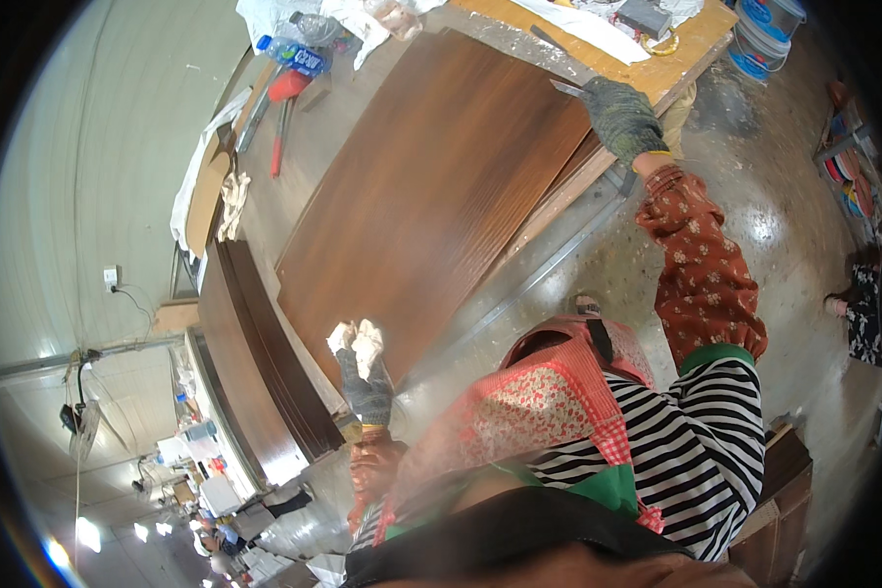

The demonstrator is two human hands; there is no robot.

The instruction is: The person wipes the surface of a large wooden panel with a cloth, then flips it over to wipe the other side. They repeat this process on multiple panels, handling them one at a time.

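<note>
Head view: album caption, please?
Left hand with white cloth, right hand with a blade, at opposite ends of a brown panel.

Toward 1:30, the grip end of the blade is hidden by the gloved right hand. At 7 o'clock, the fingertips of the left hand are covered by white cloth. At 11 o'clock, a plastic bag is cut off by the top edge. Toward 7:30, distant clutter is too small and blurred to be identified.
</note>
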